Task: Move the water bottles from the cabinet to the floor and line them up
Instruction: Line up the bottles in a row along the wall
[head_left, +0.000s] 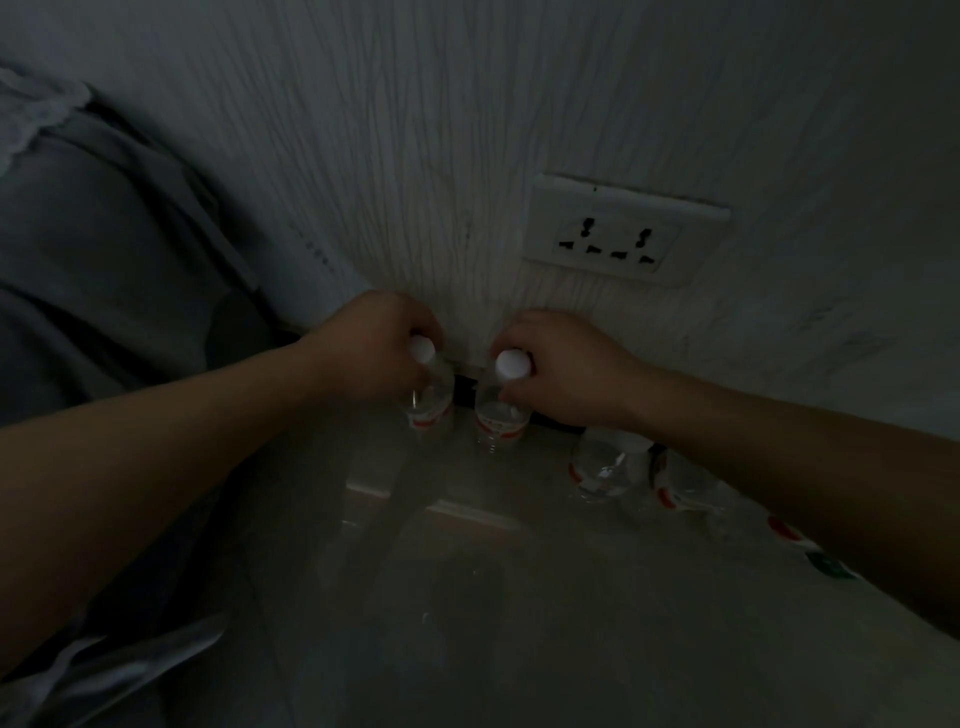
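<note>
Dim light, view down toward base of wall. Left hand (371, 345) wrapped around neck of a clear plastic water bottle with white cap and red label (428, 387); fingers curled closed on it just under the cap. Right hand (563, 366) likewise clamped on neck of a second clear plastic bottle with white cap and red label (501, 402), thumb side toward the cap. Both bottles upright, side by side, a narrow gap between them, bases at or just above the glossy grey floor (467, 597); contact with floor not resolvable in this light. Both close to the white textured wall (415, 182), above a dark strip at its foot.

To the right, partly hidden under right forearm: two more clear bottles with red labels (605, 467) (680, 486), standing near the wall in the same row. Further right, a red and green label patch (795, 535), object unclear.

White double wall socket (623, 234) above right hand. Grey fabric (104, 249) at left.
</note>
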